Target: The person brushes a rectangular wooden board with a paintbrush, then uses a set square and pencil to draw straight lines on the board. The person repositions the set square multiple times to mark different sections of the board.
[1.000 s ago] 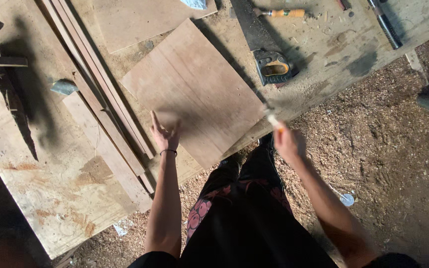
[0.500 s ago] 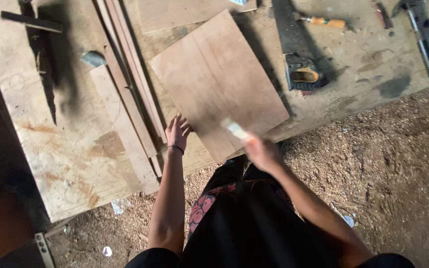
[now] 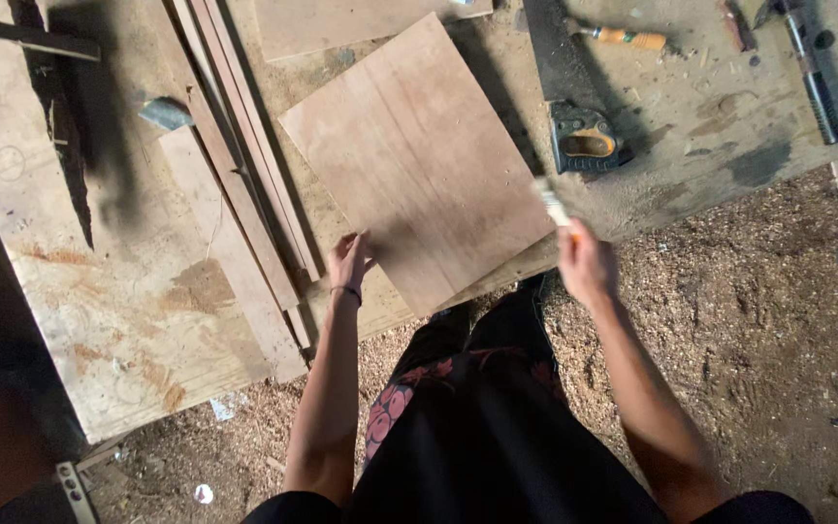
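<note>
Head view: left hand (image 3: 349,260) flat on plywood panel (image 3: 414,160), right hand (image 3: 584,262) clamped on brush (image 3: 552,202), handsaw (image 3: 574,107) beside.

No packages, labels, signs or screens show anywhere on the workbench or the ground.

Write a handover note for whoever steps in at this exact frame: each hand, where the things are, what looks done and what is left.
Left hand: flat on the near left edge of the plywood panel, steadying it.
Right hand: gripping a small brush, bristles at the panel's right corner.
The panel lies on the workbench, wood strips on its left, a handsaw and a hammer to its right.
Done: the panel is laid flat and held.
Left: its face shows no wet or coated patch that I can make out, so the brushing looks mostly ahead.
</note>
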